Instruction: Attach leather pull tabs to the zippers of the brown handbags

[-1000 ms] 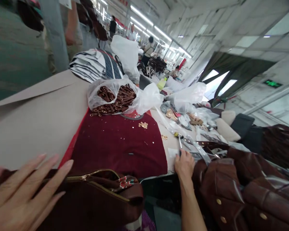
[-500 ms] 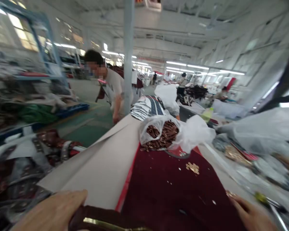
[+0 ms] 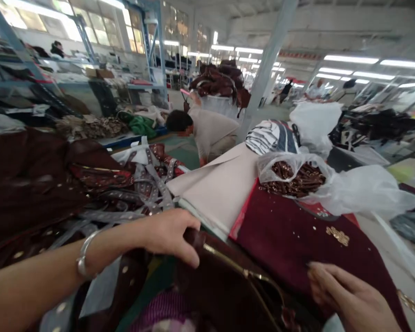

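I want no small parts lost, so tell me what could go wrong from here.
The small gold pieces lie loose on the maroon cloth beyond the right hand, so a sweep might scatter them. The brown bag gripped by the left hand has a partly open zipper, which could catch. Brown straps poke from the plastic bag and might spill.

Bag (image 3: 221, 288) dark brown, zipper (image 3: 246, 273) gold; cloth (image 3: 280, 235) maroon; bracelet (image 3: 84, 259) silver; striped fabric (image 3: 168, 305) purple.
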`<action>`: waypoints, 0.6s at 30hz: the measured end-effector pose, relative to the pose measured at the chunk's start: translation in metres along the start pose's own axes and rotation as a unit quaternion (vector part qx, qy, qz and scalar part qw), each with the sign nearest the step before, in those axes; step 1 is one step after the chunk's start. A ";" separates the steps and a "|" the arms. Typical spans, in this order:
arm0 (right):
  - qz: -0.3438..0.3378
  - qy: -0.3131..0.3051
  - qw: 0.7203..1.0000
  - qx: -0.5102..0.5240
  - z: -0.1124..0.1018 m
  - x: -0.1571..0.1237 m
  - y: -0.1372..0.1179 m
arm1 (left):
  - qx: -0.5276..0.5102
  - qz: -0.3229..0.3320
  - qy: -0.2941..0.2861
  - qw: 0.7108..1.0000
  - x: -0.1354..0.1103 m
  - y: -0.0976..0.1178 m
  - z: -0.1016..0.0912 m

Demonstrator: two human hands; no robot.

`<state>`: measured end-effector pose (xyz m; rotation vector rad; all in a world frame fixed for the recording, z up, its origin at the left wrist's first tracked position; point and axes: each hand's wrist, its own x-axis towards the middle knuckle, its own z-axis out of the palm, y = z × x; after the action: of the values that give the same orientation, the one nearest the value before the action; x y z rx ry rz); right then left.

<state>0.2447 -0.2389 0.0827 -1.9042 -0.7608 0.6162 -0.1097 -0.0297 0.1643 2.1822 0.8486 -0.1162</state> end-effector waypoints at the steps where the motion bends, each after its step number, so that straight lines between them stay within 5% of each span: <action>1: 0.019 -0.043 0.998 0.030 0.022 -0.014 -0.022 | -0.015 0.013 -0.004 1.000 -0.002 -0.003 0.002; 5: -0.014 -0.181 0.982 0.052 0.098 -0.050 -0.088 | -0.008 0.055 -0.022 0.998 -0.007 -0.007 0.005; 9: -0.092 -0.252 0.960 0.075 0.143 -0.065 -0.120 | 0.031 0.074 -0.008 0.997 -0.014 -0.006 0.005; 15: -0.060 -0.364 0.926 0.084 0.166 -0.070 -0.137 | 0.003 0.096 0.001 0.995 -0.018 -0.009 0.012; 18: -0.064 -0.370 0.922 0.093 0.167 -0.067 -0.133 | -0.018 0.112 -0.001 0.993 -0.016 -0.012 0.014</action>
<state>0.0513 -0.1428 0.1407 -1.4099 -1.2343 1.3067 -0.1270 -0.0426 0.1524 2.2260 0.5938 0.0087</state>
